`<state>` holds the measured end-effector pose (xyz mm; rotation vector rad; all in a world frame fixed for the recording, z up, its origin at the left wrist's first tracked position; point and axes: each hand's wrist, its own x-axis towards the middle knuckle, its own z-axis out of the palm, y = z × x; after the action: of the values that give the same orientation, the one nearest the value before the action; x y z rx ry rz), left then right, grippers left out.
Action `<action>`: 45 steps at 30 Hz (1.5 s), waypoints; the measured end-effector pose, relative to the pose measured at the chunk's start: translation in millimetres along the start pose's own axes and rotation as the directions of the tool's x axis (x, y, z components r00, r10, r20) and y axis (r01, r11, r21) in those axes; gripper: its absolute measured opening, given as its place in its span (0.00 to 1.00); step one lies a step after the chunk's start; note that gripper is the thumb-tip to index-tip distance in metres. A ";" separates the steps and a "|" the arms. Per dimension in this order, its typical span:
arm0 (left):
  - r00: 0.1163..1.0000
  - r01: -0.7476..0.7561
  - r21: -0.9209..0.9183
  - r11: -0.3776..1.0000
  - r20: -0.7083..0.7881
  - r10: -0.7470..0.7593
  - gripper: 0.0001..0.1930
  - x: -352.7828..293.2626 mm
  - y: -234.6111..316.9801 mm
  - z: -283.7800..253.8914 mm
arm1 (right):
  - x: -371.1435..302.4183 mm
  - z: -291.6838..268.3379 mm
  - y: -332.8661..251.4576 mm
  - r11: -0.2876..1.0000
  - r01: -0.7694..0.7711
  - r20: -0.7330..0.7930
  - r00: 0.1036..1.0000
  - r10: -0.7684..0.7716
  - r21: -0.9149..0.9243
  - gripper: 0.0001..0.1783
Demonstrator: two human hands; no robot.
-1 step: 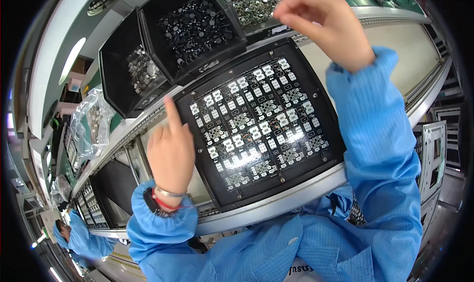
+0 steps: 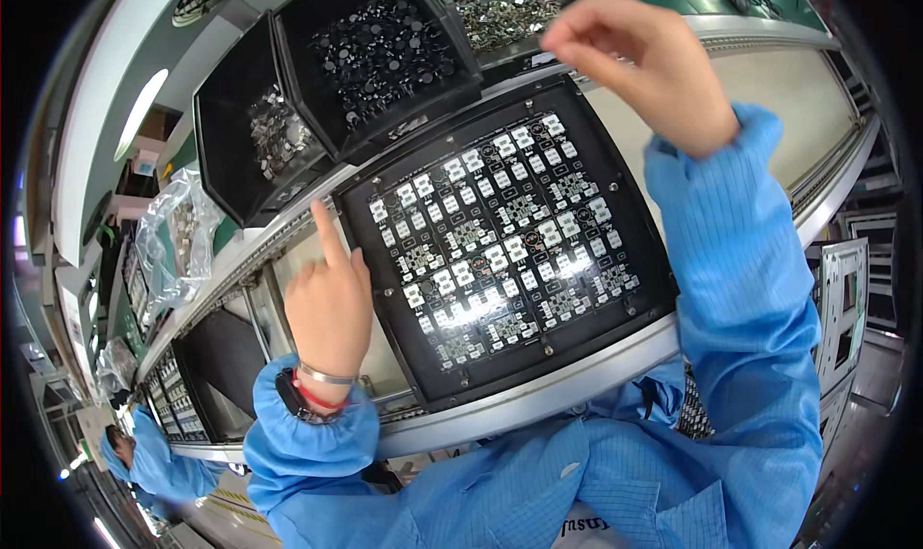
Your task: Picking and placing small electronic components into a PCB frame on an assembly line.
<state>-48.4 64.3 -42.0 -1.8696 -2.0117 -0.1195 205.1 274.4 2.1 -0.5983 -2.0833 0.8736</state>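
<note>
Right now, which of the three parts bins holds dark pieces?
The middle bin: its pieces are dark, many round-topped; the left bin and right bin hold shiny metallic ones.

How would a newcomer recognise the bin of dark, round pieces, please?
Find the big black frame holding the circuit boards in the picture's centre. Beyond its far edge, bins stand in a row; take the middle bin, left of the right hand. Many dark pieces, some with round tops, set it apart from its neighbours, which hold shiny metallic pieces.
</note>
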 end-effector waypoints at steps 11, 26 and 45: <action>0.989 0.018 -0.515 0.857 0.134 0.060 0.38 -14.8 15.2 18.8 | -66.6 40.3 -17.1 0.993 -0.121 0.379 0.919 0.111 0.003 0.06; 0.905 -0.221 -0.341 0.914 0.277 0.322 0.14 173.3 -33.3 65.7 | -88.1 79.9 3.1 0.982 -0.106 0.403 0.901 0.161 -0.156 0.10; 0.987 -0.147 -0.280 0.949 0.016 0.158 0.05 182.3 -21.4 77.3 | -44.5 63.9 -5.3 0.977 0.056 0.298 0.954 0.008 -0.204 0.12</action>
<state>-92.6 258.4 -47.4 -2.2081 -1.9482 -0.3432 179.1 217.5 -44.5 -0.5776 -2.4740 0.7717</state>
